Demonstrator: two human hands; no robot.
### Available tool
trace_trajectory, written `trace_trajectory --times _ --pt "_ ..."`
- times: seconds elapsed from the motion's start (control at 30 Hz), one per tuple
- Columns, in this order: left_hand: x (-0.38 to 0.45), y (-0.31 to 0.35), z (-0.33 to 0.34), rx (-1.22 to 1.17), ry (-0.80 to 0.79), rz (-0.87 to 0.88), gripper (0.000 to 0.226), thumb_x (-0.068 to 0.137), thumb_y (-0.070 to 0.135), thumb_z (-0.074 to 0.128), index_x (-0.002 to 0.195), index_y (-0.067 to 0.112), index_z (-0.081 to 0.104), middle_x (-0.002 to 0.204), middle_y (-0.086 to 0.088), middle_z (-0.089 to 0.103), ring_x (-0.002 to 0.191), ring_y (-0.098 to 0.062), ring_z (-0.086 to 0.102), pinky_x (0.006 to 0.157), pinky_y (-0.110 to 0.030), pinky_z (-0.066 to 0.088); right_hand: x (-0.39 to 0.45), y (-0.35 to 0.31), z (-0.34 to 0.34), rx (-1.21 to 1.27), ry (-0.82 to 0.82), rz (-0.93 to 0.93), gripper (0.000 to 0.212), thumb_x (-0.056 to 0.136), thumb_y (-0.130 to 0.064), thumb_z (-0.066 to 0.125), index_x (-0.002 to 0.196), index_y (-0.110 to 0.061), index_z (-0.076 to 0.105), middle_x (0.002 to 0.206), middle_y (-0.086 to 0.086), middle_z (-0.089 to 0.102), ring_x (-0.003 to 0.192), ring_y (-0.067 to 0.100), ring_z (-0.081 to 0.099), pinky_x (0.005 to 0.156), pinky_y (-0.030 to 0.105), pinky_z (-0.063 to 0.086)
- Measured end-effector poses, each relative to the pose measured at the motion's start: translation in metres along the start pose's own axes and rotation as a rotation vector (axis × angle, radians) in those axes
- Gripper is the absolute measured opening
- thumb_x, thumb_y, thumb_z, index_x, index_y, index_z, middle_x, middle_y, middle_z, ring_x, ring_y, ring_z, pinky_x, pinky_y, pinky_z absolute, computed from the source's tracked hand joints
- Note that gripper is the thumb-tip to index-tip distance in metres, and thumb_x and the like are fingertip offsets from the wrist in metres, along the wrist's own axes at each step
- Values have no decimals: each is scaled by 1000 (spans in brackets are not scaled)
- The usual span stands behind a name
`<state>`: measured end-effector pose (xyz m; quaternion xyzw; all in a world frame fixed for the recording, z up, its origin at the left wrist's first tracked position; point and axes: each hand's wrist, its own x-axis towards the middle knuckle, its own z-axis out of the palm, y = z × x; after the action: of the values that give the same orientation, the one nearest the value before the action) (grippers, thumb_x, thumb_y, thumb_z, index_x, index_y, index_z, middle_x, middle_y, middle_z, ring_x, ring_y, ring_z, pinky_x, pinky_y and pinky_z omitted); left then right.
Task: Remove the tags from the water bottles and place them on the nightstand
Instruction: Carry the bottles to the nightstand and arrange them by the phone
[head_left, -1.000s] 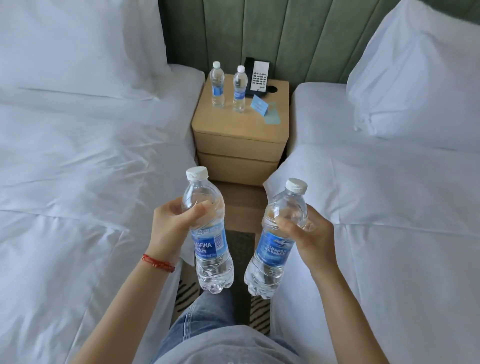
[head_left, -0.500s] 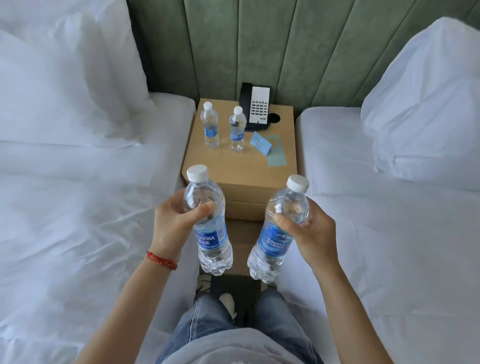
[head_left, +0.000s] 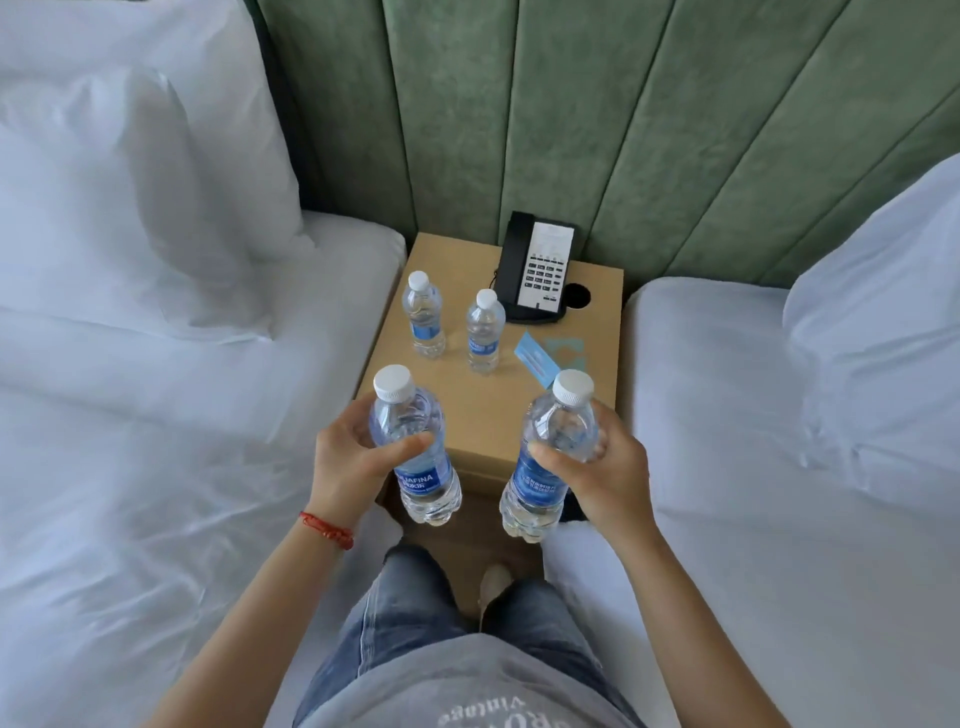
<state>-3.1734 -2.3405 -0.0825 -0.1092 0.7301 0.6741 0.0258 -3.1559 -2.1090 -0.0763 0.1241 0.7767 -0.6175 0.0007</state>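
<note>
**Two bottles in hand at the nightstand's front edge**

Here we are between two white beds, looking down at the wooden nightstand (head_left: 597, 374). The left hand (head_left: 353, 462) wraps around the upper body of one water bottle (head_left: 415, 457), thumb across the front, fingers curled behind it. The right hand (head_left: 608, 467) grips a second water bottle (head_left: 550, 457) the same way, thumb lying over the top of its blue label. Both bottles are held upright, white caps on, in the air over the front edge of the nightstand, a little apart from each other.

On the nightstand top, two more bottles stand side by side: the rear-left bottle (head_left: 425, 322) and the one beside it (head_left: 484, 332), near a black and white telephone (head_left: 540, 270). A small blue card (head_left: 535, 358) stands just right of them. A red bracelet (head_left: 327, 530) circles the left wrist. No tag can be made out on either held bottle.
</note>
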Motion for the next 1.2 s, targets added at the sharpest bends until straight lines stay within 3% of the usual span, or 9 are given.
trace_trajectory --times 0.13,0.23,0.43,0.5,0.63,0.77,0.83,1.0,1.2 --pt "41 -11 0 22 30 -37 57 58 5 83 110 12 60 95 8 69 82 -2 67 64 -15 53 38 10 13 -50 -29 52 61 52 -34 81 108 -36 56 99 -9 68 94 10 64 84 40 54" --pt "73 -20 -4 47 -1 -69 57 59 2 82 109 15 59 100 2 68 82 -2 67 65 -17 55 63 20 28 -88 -42 60 62 55 -25 86 103 -45 52 100 -13 66 97 10 64 86 44 53" --pt "136 -35 -17 112 -102 -159 68 38 39 79 101 28 56 100 2 66 92 -16 65 78 -32 52 100 35 74 -143 40 141 59 47 -43 81 95 -56 48 96 -24 64 90 -7 60 79 21 48" --pt "154 -43 -21 147 -121 -173 62 39 36 81 96 36 54 99 6 65 92 -15 64 78 -32 52 109 41 88 -157 65 164 61 47 -40 82 95 -55 47 97 -24 63 91 -6 60 78 17 45" --pt "183 -58 -26 239 -140 -175 62 49 22 86 100 30 52 94 15 60 88 -6 60 74 -22 48 127 51 109 -205 94 194 64 51 -28 86 95 -50 46 97 -22 62 92 5 61 78 21 46" --pt "205 -72 -24 279 -162 -193 62 52 10 85 104 23 54 96 9 61 86 -7 58 66 -9 41 140 60 123 -251 126 224 64 51 -31 86 94 -49 42 93 -23 60 87 -8 58 70 5 41" --pt "214 -79 -22 312 -169 -197 63 52 12 85 106 21 54 97 9 60 86 -6 57 66 -8 40 147 66 129 -269 122 250 63 51 -34 85 94 -48 41 90 -22 61 85 -11 57 65 0 39" --pt "225 -93 -15 368 -176 -215 64 51 22 86 105 27 51 93 20 57 85 0 55 65 -10 39 161 81 138 -305 116 283 66 54 -28 86 105 -28 44 94 -9 63 83 9 59 63 -2 37" --pt "232 -107 -4 359 -171 -261 65 47 32 84 102 35 50 91 26 57 84 10 55 64 -4 40 173 101 146 -273 167 297 66 54 -30 85 104 -30 42 95 -9 62 84 10 58 64 -3 35"
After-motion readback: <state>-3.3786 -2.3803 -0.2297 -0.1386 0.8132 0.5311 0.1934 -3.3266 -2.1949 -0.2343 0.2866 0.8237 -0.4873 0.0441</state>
